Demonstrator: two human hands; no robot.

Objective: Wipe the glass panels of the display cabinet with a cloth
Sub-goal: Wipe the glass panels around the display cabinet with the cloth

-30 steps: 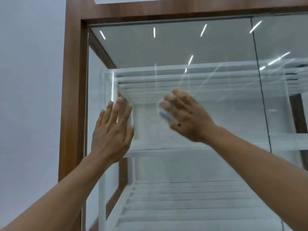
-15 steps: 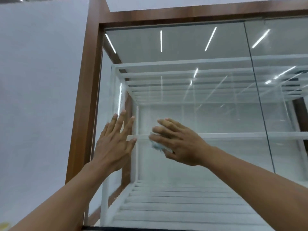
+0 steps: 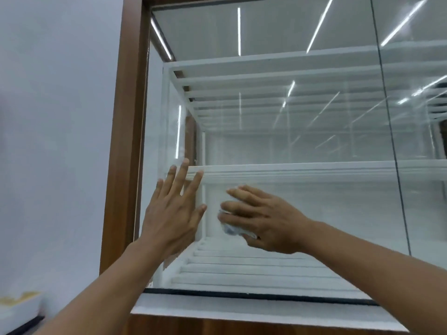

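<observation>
Left hand [image 3: 173, 215]: fingers spread wide, flat against the glass panel [image 3: 290, 141], holding nothing; apparently bracing.
Right hand [image 3: 262, 220]: fingers extended and closed over a small wadded cloth [image 3: 231, 229], pressing it to the lower left of the pane.
Behind the glass: white slatted shelves [image 3: 302, 169]; wooden frame [image 3: 125, 141].
Advice: even pressure, overlapping strokes, working into the corners.
</observation>
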